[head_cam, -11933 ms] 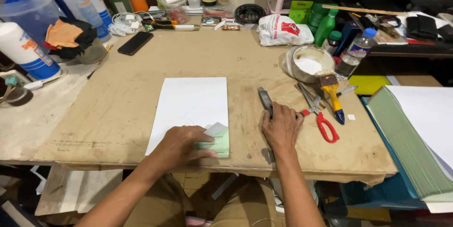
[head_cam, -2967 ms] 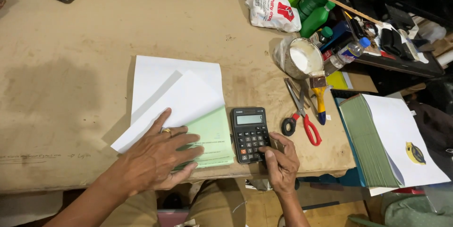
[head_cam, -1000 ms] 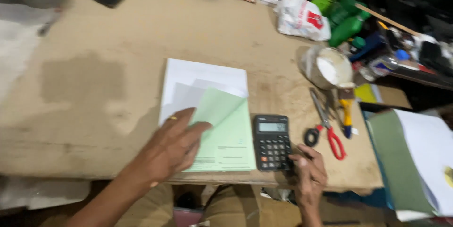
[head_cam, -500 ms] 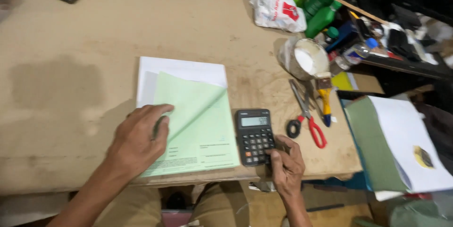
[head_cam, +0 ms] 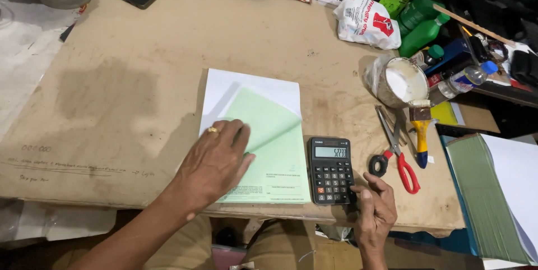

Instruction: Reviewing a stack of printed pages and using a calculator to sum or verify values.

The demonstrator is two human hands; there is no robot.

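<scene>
I see left hand [head_cam: 216, 160] spread flat, pressing green sheet [head_cam: 274, 152] on white paper stack [head_cam: 246, 88], mid-table. Right hand [head_cam: 374, 208] loosely curled, gripping nothing, thumb at black calculator [head_cam: 331, 170] corner. Red-handled scissors [head_cam: 397, 155] just beside.

left hand [head_cam: 216, 160] flat on green paper [head_cam: 272, 152], right hand [head_cam: 374, 211] touching calculator [head_cam: 331, 170].

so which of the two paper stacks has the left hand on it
The small stack of pale green sheets in the middle of the table, beside the calculator. The left hand lies flat on it. The bigger stack at the right edge lies untouched.
</scene>
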